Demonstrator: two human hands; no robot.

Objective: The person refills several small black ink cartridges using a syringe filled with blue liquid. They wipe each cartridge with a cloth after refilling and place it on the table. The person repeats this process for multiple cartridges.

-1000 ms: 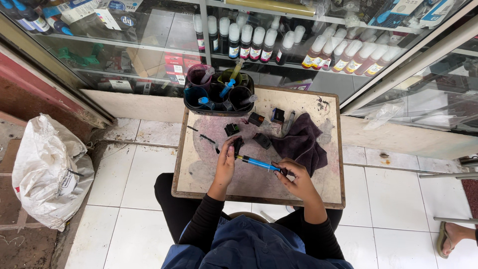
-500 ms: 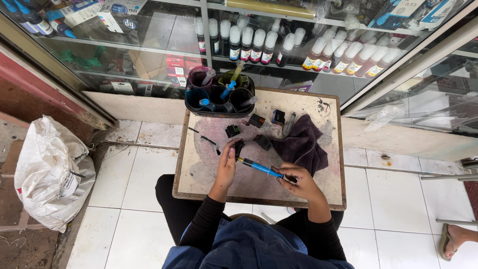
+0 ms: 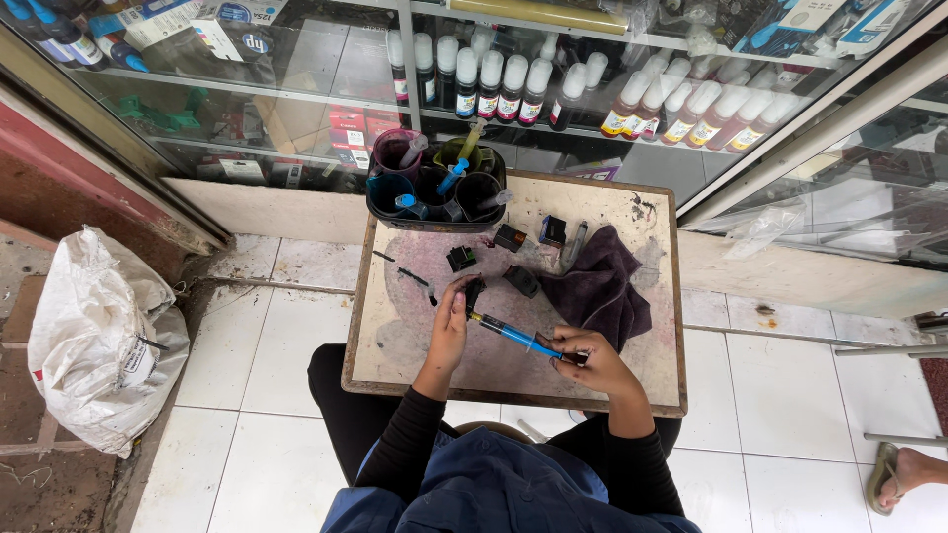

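We sit at a small stained table (image 3: pixel 415 326), looking straight down on our own two hands. Our left hand (image 3: pixel 449 321) is closed around a small black cartridge (image 3: pixel 474 292), holding it upright near the middle of the tabletop. Our right hand (image 3: pixel 592 357) pinches the back end of a blue syringe (image 3: pixel 513 337), fingers folded tight on it. The syringe lies slanted, its tip pointing toward ten o'clock and meeting the cartridge, its rear toward four o'clock.

We judge the step in hand to be the filling itself: the tip looks to be at or in the cartridge, though the exact contact is too small to tell. The next move calls for a steady left grip and a slow, even press from the right hand, since a quick push could spill ink over the table.

Around the hands: a dark purple cloth (image 3: pixel 597 288) lies crumpled at two o'clock from them, and three more cartridges sit just beyond at twelve o'clock. At the far edge stands a black tray of cups (image 3: pixel 434 188) with more syringes standing in them. Behind it, a glass case holds rows of ink bottles (image 3: pixel 513 84). A white sack (image 3: pixel 99 341) slumps on the floor at nine o'clock.
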